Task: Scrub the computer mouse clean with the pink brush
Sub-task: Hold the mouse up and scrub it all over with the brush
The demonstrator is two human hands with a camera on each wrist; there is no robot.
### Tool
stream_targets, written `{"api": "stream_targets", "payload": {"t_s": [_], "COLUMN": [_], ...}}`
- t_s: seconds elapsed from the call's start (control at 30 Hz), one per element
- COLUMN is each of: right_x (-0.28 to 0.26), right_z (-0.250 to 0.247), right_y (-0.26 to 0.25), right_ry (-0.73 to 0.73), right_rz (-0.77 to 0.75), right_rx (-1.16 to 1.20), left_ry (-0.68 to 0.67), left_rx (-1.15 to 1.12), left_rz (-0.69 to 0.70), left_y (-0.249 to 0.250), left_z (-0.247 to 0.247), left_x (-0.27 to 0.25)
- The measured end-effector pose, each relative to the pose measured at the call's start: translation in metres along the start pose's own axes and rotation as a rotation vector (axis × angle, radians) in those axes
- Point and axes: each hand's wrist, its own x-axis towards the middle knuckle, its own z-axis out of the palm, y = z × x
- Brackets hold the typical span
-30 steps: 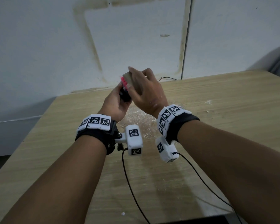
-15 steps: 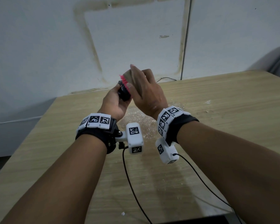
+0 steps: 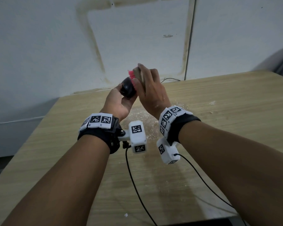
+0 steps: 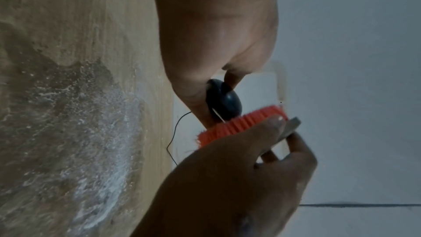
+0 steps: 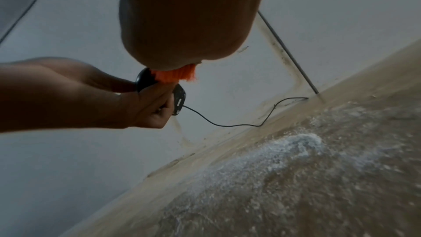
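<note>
Bristles of the pink brush (image 3: pixel 132 77) lie against the rounded back of the black computer mouse (image 3: pixel 127 88), both held up in the air above the worktop (image 3: pixel 219 111). The left hand (image 3: pixel 119 101) grips the mouse by its edges, thumb on one side and fingers curled round the other; the right hand (image 3: pixel 151 90) is clamped on the brush's wooden block, fingers over the top. In the right wrist view the mouse's thin cable (image 5: pixel 239 123) runs from its front end down to the back of the worktop, hanging in a loose curve. Under the hands a wet, foamy patch (image 3: pixel 140 121) spreads over the wood. The risk, as I judge it, is the narrow hold: a hard sideways stroke could twist the smooth shell out of the fingers, all the more if they are soapy, and it would drop into the foam. A wide sweep might also snag the cable, and wet bristles pushed into the button seams could carry water inside.
</note>
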Motion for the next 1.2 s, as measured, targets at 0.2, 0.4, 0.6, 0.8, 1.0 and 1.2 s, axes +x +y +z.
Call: {"api": "stream_targets", "payload": {"t_s": [0.2,0.4,0.6,0.8,1.0,1.2], "right_x": [-0.011,0.003,-0.009,0.002,-0.003,0.002], "right_z": [0.006,0.002,0.005,0.008,0.006,0.012], "right_y": [-0.003,0.005,-0.003,0.006,0.002,0.000], "right_ry": [-0.023,0.028,0.002,0.040,0.111,0.081], "right_rz": [-0.242,0.090,-0.158,0.088,0.124,-0.052], "right_rx": [-0.082,-0.019,-0.001,-0.058,0.073,0.004], "left_ry": [-0.001,-0.044,-0.036,0.004,0.037,-0.014], "left_rx": [0.017,0.042,0.022,0.104,0.167,0.323], "left_rz": [-0.049,-0.065,-0.097,-0.114,-0.090,-0.046], "left_y": [0.000,-0.001,0.005,0.002,0.004,-0.002], "left_z": [-0.002,-0.005,-0.008,-0.011,-0.011,-0.010], "left_x": [-0.001,-0.008,-0.005,-0.004,-0.005,-0.005]}}
